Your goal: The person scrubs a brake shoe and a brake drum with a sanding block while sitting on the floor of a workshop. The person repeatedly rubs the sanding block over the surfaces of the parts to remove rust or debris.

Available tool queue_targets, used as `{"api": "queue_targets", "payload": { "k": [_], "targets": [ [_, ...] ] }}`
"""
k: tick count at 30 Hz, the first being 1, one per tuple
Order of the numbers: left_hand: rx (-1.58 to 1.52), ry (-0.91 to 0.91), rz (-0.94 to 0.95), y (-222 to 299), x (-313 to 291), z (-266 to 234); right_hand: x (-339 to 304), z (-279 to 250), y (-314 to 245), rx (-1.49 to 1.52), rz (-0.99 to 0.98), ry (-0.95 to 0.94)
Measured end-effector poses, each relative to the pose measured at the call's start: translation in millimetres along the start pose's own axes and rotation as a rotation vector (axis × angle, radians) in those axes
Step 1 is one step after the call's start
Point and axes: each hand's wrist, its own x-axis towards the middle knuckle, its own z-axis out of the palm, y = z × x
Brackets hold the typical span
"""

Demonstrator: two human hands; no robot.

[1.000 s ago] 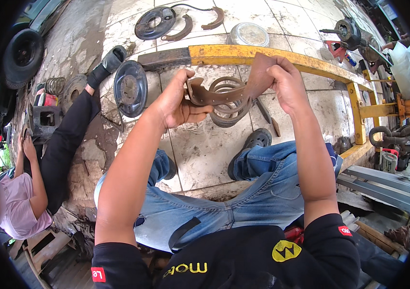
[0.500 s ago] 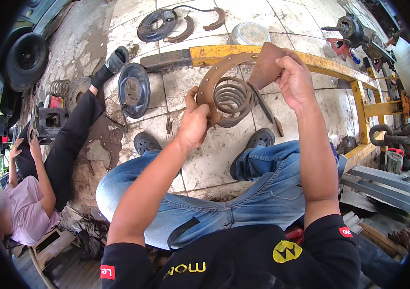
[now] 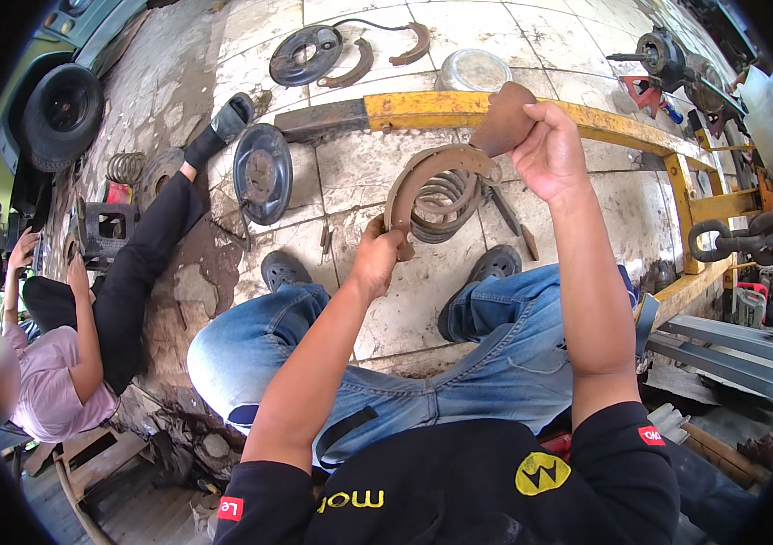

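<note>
My left hand (image 3: 376,262) is closed round the near end of a rusty, curved brake shoe (image 3: 406,184), whose far end points right. My right hand (image 3: 547,153) pinches a brown, curled sheet like sandpaper (image 3: 501,123) between thumb and fingers. The sheet's lower edge hangs just above the shoe's far end; whether they touch I cannot tell. Below the shoe a rusty coil spring (image 3: 441,223) stands on the tiles, partly hidden by it. A flat dark metal bar (image 3: 506,214) lies right of the spring.
A yellow steel frame (image 3: 432,109) crosses beyond my hands. Black backing plates (image 3: 262,174) and loose brake shoes (image 3: 412,45) lie on the floor, near a round silver lid (image 3: 475,69). On the left another person (image 3: 64,368) sits with legs stretched out. Grey metal rails (image 3: 732,359) stand at right.
The brake shoe has come lower and tilted, its far end dropping below the yellow frame. My left hand has moved nearer to me. The brown sheet has curled and shifted in my right hand.
</note>
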Motion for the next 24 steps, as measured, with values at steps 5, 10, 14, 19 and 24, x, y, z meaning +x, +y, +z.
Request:
{"api": "queue_targets", "payload": {
  "k": [5,10,14,19,24],
  "targets": [
    [-0.044,-0.054,-0.065,6,0,-4,11,-26,28,-0.873,-0.460,0.156],
    [-0.169,-0.110,-0.089,2,1,-9,18,-30,76,-1.566,-0.887,0.071],
    [-0.141,-0.079,-0.071,-2,-3,-5,16,-35,99,-1.602,-0.561,-0.146],
    [0.023,-0.036,-0.102,-1,1,-16,18,-33,99,-1.880,-0.595,-0.154],
    [0.049,-0.087,-0.113,6,-2,-11,32,-51,123,-1.944,-0.619,-0.153]
  ]
}}
